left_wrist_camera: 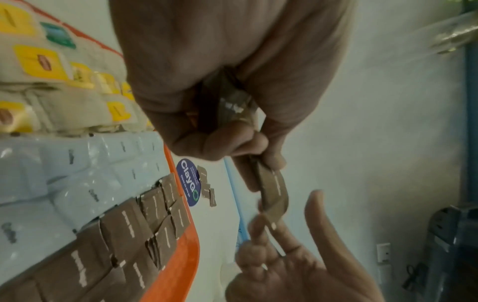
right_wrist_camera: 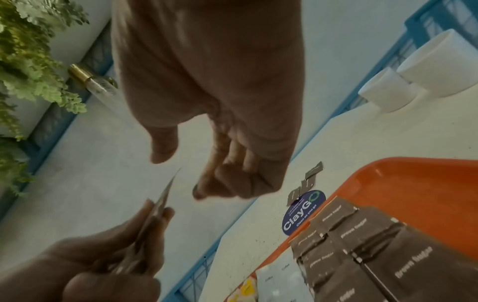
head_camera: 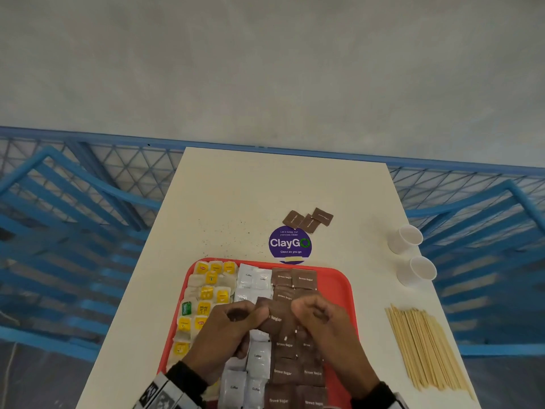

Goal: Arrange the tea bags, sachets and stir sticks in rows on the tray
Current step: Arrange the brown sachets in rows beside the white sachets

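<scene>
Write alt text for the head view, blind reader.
Two hands, left hand and right hand, meet over a red tray; the left holds a brown sugar sachet. Tea bags, white sachets and brown sachets fill rows; stir sticks lie on the table.

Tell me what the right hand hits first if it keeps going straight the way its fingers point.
Probably the brown sugar sachet held in the left hand. The right hand has its fingers curled toward it, a small gap away in the right wrist view; depth is hard to judge.
</scene>
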Demonstrator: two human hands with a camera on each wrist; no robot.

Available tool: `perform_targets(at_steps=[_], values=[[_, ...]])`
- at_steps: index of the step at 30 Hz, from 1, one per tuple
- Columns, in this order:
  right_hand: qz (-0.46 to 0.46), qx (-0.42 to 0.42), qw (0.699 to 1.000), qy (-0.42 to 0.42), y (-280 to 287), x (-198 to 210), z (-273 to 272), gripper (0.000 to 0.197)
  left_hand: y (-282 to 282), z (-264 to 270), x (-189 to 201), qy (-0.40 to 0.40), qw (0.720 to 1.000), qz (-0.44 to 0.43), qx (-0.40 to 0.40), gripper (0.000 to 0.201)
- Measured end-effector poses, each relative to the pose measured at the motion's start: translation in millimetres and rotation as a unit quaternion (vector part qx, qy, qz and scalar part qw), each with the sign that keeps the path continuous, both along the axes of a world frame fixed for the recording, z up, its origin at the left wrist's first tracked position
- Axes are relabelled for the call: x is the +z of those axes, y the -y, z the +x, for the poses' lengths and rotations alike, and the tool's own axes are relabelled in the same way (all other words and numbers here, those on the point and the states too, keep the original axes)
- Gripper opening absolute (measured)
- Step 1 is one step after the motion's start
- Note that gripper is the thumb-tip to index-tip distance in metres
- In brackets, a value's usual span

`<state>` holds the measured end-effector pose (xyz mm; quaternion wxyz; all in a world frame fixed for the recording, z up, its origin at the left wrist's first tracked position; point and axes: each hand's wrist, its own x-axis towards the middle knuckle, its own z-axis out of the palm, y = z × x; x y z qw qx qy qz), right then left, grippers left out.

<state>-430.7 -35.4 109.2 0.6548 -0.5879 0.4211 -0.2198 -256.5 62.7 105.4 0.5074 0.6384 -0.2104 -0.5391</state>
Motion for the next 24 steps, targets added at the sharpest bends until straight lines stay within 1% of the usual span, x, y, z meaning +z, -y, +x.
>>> perform_targets(at_steps=[2,6,7,8,9,11,13,14,16,17,18,20,22,24], values=[[0.015,0.034,0.999,-0.010,-9,-1,5,0.012,1,-4,-1,-0.012,1.000,0.002,0.023,0.030],[-0.007,0.035,0.999,-0.029,-14,-6,5,0.003,5,-10,-1,0.011,0.998,-0.012,0.066,0.011],[-0.002,0.036,0.999,-0.031,-13,-6,4,0.004,5,-9,-3,0.018,0.997,-0.011,0.070,0.010],[-0.004,0.039,0.999,-0.033,-12,-8,1,0.010,5,-8,-4,0.015,0.998,-0.007,0.067,0.009],[-0.014,0.043,0.998,-0.036,-11,-9,-1,0.016,5,-7,-3,-0.004,0.998,-0.001,0.064,0.009],[-0.039,0.054,0.997,-0.048,-8,-11,-4,0.028,5,-6,0,-0.081,0.995,0.009,0.064,0.010],[-0.042,0.066,0.996,-0.044,-6,-12,-5,0.042,7,-8,2,-0.165,0.983,0.028,0.079,0.013],[-0.034,0.065,0.996,-0.041,-5,-14,-6,0.047,7,-10,3,-0.194,0.976,0.039,0.087,0.014],[-0.021,0.062,0.997,-0.032,-3,-18,-8,0.051,5,-11,2,-0.212,0.972,0.055,0.087,0.021],[-0.014,0.059,0.998,-0.029,-2,-19,-9,0.052,4,-10,1,-0.194,0.977,0.061,0.070,0.028],[-0.009,0.054,0.998,-0.026,-2,-21,-10,0.053,2,-9,1,-0.159,0.984,0.065,0.041,0.036],[0.001,0.041,0.999,-0.026,-2,-26,-12,0.054,-2,-8,0,-0.077,0.995,0.063,-0.023,0.039],[0.017,0.016,0.999,-0.027,-3,-25,-15,0.047,-5,-9,-2,-0.020,0.997,0.059,-0.055,0.034],[0.040,0.002,0.999,-0.025,-5,-26,-18,0.046,-6,-10,-6,0.018,0.996,0.059,-0.065,0.022]])
